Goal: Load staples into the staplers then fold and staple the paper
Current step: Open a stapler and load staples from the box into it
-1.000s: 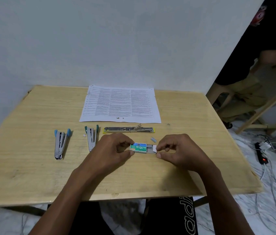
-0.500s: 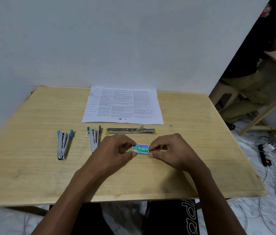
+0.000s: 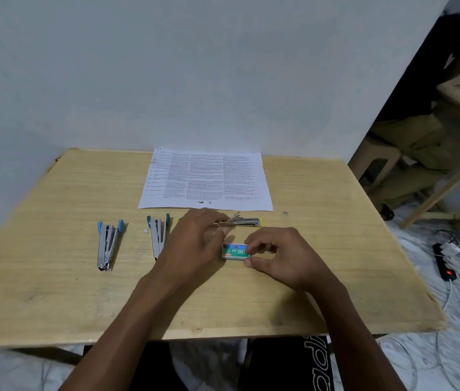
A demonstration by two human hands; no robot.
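You're early in the job: your right hand pinches the small green-and-blue cardboard staple box on the pale wooden table, while your left hand hovers just beside it, fingers loosely curled, holding nothing I can make out. The blue-tipped metal stapler and the teal-tipped metal stapler lie apart to the left, apparently not loaded yet. The printed white paper sheet lies flat and unfolded by the wall. Your left hand hides one end of the long yellow-edged metal stapler, and whether the box is open I can't tell.
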